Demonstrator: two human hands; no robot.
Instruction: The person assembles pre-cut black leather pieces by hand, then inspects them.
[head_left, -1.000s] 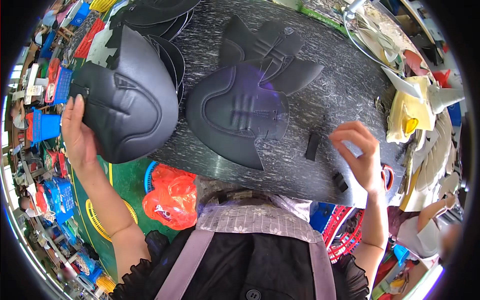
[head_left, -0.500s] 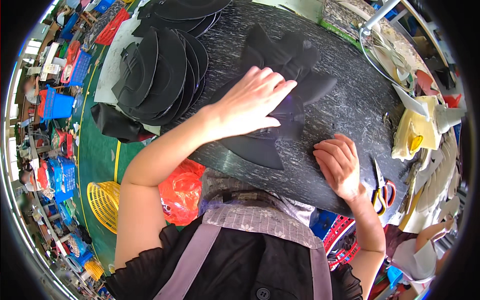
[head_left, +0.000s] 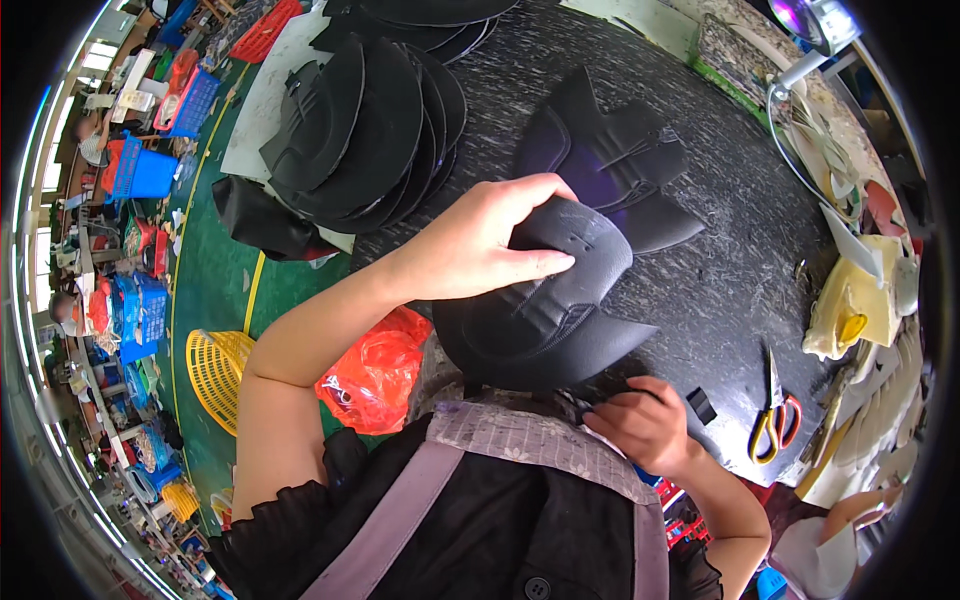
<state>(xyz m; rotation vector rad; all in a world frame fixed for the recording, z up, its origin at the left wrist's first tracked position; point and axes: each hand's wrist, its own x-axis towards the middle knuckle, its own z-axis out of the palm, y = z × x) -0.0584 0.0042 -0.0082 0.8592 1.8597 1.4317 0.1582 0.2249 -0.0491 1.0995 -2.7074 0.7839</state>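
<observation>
My left hand (head_left: 490,240) grips a black shoe upper (head_left: 555,340), thumb on top and fingers behind it. The piece is lifted and tilted over the table's near edge. Beyond it another black upper (head_left: 625,160) lies spread on the dark table (head_left: 720,290). My right hand (head_left: 645,425) is at the near edge, just below the held upper, with its fingers curled in; a dark bit shows at the fingertips, too unclear to name. A small black piece (head_left: 701,406) sits on the table beside that hand.
Stacked black uppers (head_left: 380,140) stand at the left. Scissors (head_left: 774,400) with yellow and red handles lie at the right, near a yellowish block (head_left: 860,290) and pale scraps. A lamp (head_left: 815,25) stands far right. An orange-red plastic bag (head_left: 375,375) hangs below the left edge.
My left hand has lifted an upper off the other and brought it toward me. My right hand has moved down and left to the table's edge, its fingers curling.
</observation>
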